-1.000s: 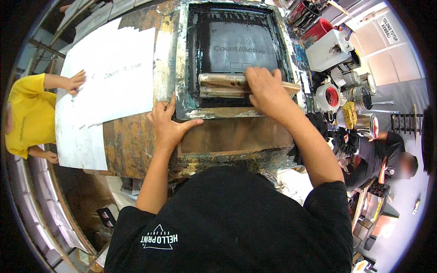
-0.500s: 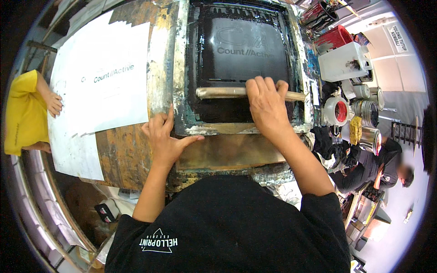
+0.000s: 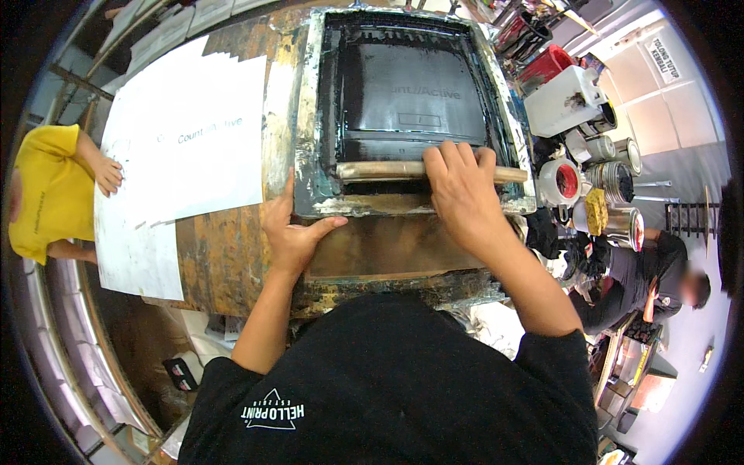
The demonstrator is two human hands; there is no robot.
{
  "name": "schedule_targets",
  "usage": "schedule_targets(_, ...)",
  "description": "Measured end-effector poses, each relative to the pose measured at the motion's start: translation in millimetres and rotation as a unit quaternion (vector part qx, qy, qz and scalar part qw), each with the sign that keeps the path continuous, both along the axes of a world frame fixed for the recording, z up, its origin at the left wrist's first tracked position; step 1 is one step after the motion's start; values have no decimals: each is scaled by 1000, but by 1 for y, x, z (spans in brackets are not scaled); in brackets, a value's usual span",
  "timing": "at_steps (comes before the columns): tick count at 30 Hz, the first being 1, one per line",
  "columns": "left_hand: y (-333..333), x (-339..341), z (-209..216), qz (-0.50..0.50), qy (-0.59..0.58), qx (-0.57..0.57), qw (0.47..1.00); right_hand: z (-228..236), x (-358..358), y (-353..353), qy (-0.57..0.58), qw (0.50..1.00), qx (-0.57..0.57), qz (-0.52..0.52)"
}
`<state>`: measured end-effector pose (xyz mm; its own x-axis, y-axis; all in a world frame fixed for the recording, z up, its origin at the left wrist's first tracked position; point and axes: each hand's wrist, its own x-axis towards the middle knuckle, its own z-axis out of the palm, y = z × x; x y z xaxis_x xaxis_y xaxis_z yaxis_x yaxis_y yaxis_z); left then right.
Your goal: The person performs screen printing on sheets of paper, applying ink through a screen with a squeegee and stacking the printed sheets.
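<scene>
A screen printing frame [image 3: 309, 116] lies on the worktable, its mesh [image 3: 415, 116] coated in black ink with faint lettering and a small rectangle outline. My right hand [image 3: 466, 190] is wrapped over the wooden handle of a squeegee [image 3: 380, 170], which spans the mesh close to the frame's near edge. The blade under the handle is mostly hidden. At the near left corner of the frame rests my left hand [image 3: 288, 232], its index finger stretched along the left side and the thumb pointing right along the near edge.
Overlapping white printed sheets [image 3: 182, 178] lie left of the frame, where a person in yellow [image 3: 58, 186] has a hand on them. Paint tins [image 3: 612, 182], a white jug [image 3: 566, 101] and a yellow sponge [image 3: 595, 209] crowd the right. Another person [image 3: 651, 279] sits at far right.
The squeegee, in my right hand, has come nearer to me across the mesh, baring a small rectangle outline behind it. My left hand stays at the frame's corner. The whole view has shifted slightly.
</scene>
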<state>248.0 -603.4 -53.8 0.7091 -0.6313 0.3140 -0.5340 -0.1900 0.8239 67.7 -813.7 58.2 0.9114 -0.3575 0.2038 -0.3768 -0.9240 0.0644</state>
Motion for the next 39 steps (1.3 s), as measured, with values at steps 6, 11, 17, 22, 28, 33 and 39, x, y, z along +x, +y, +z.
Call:
schedule_targets(6,-44,-9,83,11,128,-230,965,54,3,-1,-166,984,-64,-15)
schedule_targets(11,-82,74,60,-6,74,-403,912,118,37,-39,-223,958,-181,9)
schedule_targets(17,-177,169,-8,65,-87,-46,993,148,72,-68,-268,959,-96,-14)
schedule_targets(22,-295,220,-50,-10,-291,8,957,179,81,-54,-293,955,-31,-36)
schedule_targets(28,-283,218,-66,-38,-297,21,954,164,88,-49,-368,928,-39,44)
schedule_targets(33,-235,195,-13,-42,-192,-36,980,200,75,-51,-245,967,44,-64)
schedule_targets(39,-11,183,-8,152,28,-57,986,155,57,-71,-250,954,-168,6)
